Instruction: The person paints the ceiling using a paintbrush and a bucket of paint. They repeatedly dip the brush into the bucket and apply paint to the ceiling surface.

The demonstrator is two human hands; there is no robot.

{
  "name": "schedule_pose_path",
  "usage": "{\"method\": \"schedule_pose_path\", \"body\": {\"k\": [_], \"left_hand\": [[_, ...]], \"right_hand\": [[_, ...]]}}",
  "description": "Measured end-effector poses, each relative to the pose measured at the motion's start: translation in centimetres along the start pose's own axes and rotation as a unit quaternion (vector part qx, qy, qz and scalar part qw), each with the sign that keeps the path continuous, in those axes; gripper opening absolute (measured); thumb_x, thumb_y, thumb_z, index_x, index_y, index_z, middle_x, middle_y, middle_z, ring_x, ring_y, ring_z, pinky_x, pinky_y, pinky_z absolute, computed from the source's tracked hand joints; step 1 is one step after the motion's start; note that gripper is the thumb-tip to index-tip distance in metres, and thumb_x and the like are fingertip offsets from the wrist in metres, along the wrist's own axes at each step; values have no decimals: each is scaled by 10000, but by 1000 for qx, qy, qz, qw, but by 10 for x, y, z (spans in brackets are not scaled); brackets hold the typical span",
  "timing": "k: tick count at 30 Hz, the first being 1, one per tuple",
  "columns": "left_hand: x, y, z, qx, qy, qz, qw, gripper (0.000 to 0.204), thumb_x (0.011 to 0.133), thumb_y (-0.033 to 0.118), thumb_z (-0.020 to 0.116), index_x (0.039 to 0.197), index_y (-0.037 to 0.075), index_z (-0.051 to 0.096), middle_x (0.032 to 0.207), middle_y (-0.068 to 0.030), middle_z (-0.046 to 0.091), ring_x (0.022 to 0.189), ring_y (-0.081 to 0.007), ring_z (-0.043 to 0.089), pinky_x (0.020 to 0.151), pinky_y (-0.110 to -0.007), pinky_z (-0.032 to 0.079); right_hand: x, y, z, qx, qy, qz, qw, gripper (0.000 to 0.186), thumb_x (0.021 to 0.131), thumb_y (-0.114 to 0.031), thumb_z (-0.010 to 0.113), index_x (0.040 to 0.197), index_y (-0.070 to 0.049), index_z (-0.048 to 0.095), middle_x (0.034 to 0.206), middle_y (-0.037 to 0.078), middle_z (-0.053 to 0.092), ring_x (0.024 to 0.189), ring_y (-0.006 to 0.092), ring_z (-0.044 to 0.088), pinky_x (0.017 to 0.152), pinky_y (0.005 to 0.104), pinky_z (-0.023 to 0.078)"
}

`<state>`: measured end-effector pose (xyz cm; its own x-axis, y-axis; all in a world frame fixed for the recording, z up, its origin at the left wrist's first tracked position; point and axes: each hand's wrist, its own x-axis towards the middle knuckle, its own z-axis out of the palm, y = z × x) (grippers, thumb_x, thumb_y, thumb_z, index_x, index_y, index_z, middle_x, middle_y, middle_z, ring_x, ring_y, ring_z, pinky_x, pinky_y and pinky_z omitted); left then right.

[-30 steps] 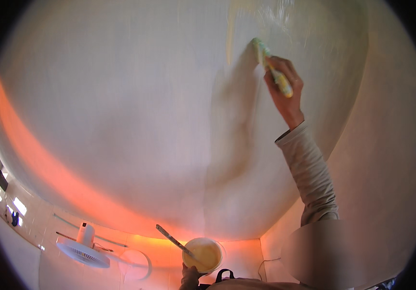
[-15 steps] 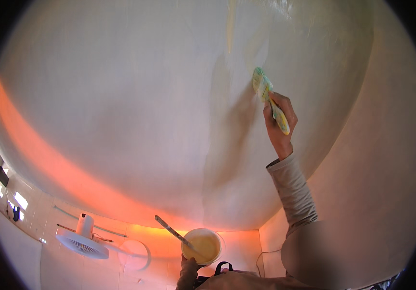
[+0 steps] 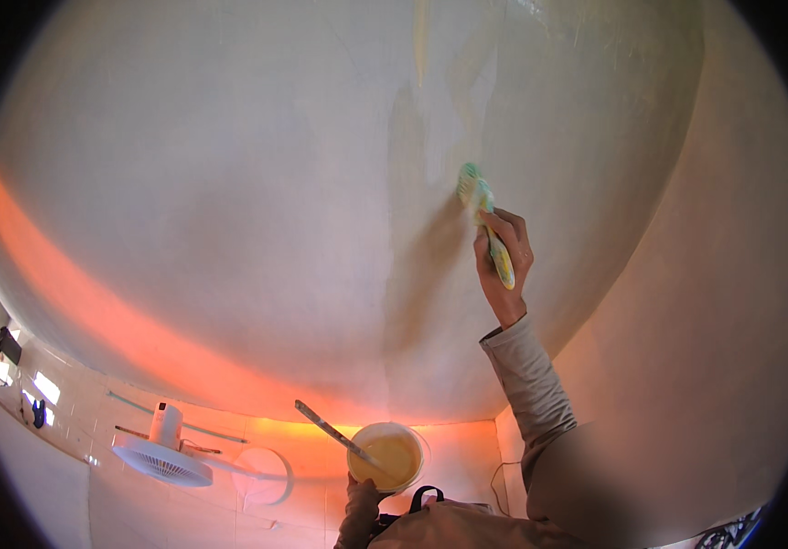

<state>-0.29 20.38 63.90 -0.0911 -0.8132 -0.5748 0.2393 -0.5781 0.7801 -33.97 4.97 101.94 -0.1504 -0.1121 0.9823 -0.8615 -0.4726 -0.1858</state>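
Observation:
My right hand (image 3: 507,252) grips a paintbrush (image 3: 476,188) by its paint-smeared yellow handle. Its greenish, paint-caked head meets or nearly meets the large pale wall (image 3: 257,201), with its shadow falling to the lower left. Streaks of a darker, wet-looking tone run on the wall around and above the brush. Low in the view, my left hand (image 3: 363,492) holds a white bucket (image 3: 424,450) at its near left side, the fingers partly hidden behind it. Pale yellow paint (image 3: 396,457) fills part of the bucket, and a long stained stick (image 3: 325,425) leans out over the rim.
A white fan (image 3: 163,459) with a round base (image 3: 261,476) stands on the tiled floor at lower left. A thin pole (image 3: 174,416) lies behind it. Another wall (image 3: 686,366) meets the painted one on the right. A cable (image 3: 502,485) hangs near the corner.
My right hand has drawn the paintbrush downward and slightly left along the wall. My left hand still holds the bucket with the stick in it. The view has shifted slightly.

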Motion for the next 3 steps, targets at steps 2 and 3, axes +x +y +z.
{"method": "schedule_pose_path", "body": {"k": [2, 3], "left_hand": [[-11, 11, 7, -23, 8, -19, 1000, 665, 842, 43, 680, 1459, 26, 432, 1305, -204, 637, 1142, -303, 647, 968, -407, 535], [-12, 10, 7, -23, 9, -21, 999, 665, 842, 43, 680, 1459, 26, 432, 1305, -204, 637, 1142, -303, 647, 968, -407, 535]], "right_hand": [[-11, 3, -6, -34, 16, 17, 999, 346, 823, 38, 704, 1146, -85, 701, 1104, 128, 653, 884, 250, 694, 728, 341, 563], [-17, -2, -6, -47, -1, 27, 999, 342, 824, 33, 705, 1143, -89, 703, 1109, 130, 653, 896, 255, 694, 727, 339, 565]]}}
